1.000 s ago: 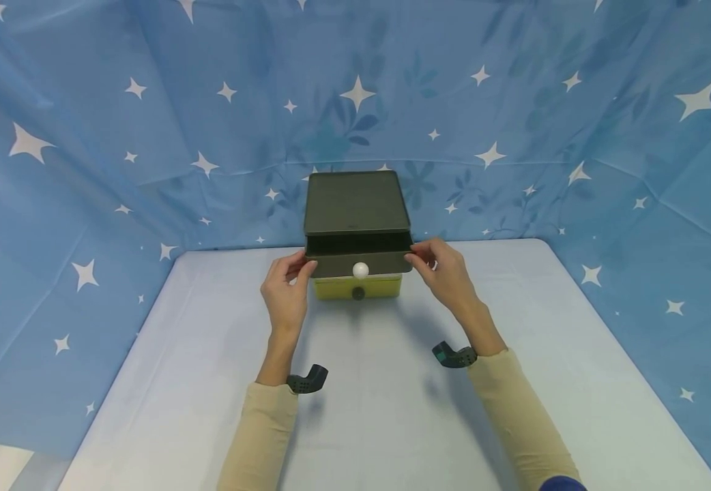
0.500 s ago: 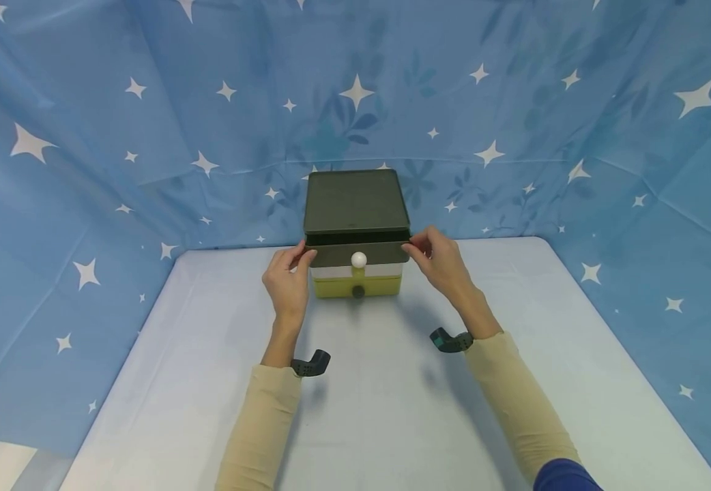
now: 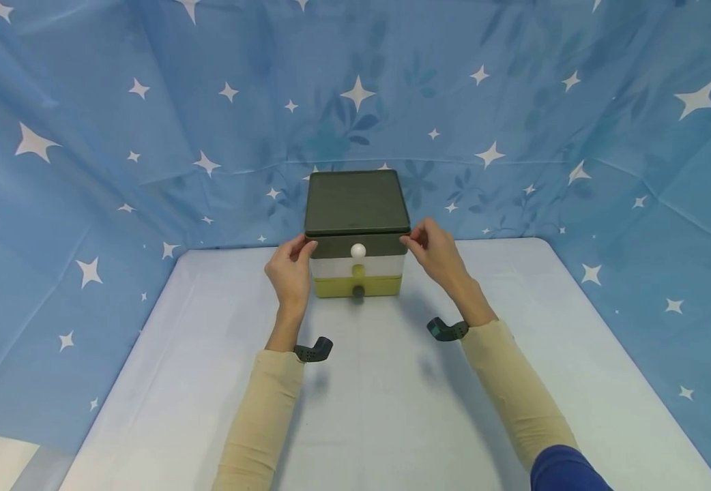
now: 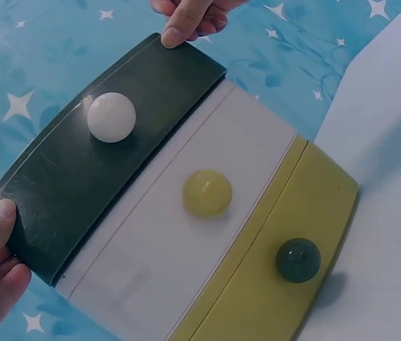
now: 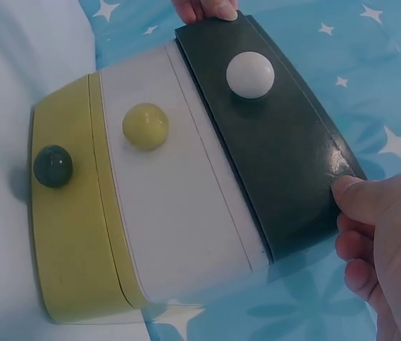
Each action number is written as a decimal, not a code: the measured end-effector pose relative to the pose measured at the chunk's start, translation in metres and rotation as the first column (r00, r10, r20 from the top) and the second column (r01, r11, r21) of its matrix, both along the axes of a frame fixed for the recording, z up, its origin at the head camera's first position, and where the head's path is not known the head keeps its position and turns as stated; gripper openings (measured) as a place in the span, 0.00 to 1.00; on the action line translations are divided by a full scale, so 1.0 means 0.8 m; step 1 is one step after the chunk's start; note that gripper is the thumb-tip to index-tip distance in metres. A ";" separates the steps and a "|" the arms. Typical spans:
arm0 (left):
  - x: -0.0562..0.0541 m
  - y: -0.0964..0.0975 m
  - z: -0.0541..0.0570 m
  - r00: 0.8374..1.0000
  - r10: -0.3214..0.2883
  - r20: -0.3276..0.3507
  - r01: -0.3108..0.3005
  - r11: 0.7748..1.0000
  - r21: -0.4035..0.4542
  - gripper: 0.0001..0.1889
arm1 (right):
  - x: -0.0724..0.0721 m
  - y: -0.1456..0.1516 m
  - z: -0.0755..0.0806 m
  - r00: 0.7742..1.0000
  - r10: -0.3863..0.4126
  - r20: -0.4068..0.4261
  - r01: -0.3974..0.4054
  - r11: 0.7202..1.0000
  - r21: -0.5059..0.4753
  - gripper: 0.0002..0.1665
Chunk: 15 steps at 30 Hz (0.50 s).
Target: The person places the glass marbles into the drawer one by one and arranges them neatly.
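Note:
A small three-drawer chest (image 3: 357, 201) with a dark green top stands at the back of the table. Its top drawer (image 3: 334, 247) is dark green with a white knob (image 4: 111, 117), and is nearly flush with the body. My left hand (image 3: 291, 271) holds the left end of this drawer front, thumb on the face. At the other end, my right hand (image 3: 440, 259) holds it the same way, thumb (image 5: 356, 199) on the front and the other fingers bent at the side. Beneath are a white drawer (image 5: 175, 177) with a yellow knob and a yellow one (image 5: 79, 234) with a dark knob.
The white-covered table (image 3: 368, 395) extends in front of the chest. A blue curtain with white stars (image 3: 220, 123) hangs behind and along both sides. Dark wrist cameras (image 3: 314, 350) sit on both forearms.
Both hands have moved away from me, sliding the top drawer in. The dark gap above its front has narrowed to a thin line, and the white drawer below has come into view.

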<state>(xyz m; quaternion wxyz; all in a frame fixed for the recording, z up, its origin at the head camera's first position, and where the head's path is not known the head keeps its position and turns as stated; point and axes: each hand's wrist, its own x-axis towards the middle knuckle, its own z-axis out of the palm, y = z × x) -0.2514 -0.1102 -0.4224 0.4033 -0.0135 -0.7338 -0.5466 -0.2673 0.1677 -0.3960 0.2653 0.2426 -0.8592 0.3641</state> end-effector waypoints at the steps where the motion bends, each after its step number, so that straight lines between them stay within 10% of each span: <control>1: -0.001 0.000 0.001 1.000 0.003 0.007 -0.003 1.000 -0.001 0.15 | -0.001 0.000 0.000 1.000 -0.002 0.002 0.002 1.000 0.000 0.13; 15: -0.014 -0.003 -0.002 1.000 0.004 0.003 -0.004 1.000 -0.014 0.16 | -0.012 0.000 -0.001 1.000 0.015 -0.013 -0.015 1.000 0.014 0.14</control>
